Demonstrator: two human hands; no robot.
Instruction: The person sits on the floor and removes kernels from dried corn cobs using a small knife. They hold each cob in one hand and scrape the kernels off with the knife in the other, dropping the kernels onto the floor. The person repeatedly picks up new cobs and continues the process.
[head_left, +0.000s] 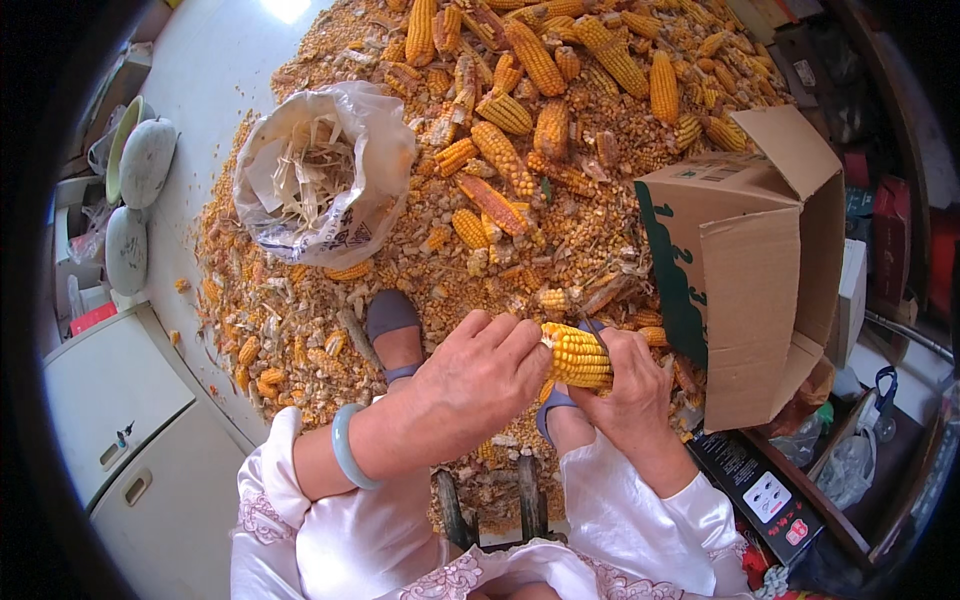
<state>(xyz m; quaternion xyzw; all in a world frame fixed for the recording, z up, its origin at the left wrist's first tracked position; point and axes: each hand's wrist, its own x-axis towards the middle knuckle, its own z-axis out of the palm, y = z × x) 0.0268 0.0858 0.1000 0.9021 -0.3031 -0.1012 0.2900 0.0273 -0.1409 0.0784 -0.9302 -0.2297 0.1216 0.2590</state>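
A yellow corn cob (577, 357) is held between my two hands, low over the pile. My left hand (487, 364), with a pale bangle (352, 448) on its forearm, grips the cob's left end. My right hand (634, 379) closes around its right end and also holds a thin dark tool (596, 335) against the kernels; its exact kind is unclear. Beneath and in front spreads a heap of loose corn kernels (592, 217) with many whole and broken cobs (535, 56).
A plastic bag of dry husks (322, 176) stands on the heap at left. An open cardboard box (750, 300) lies at right. Gourds or melons (148, 163) and a white cabinet (120, 405) are far left. A black box (757, 491) lies at lower right.
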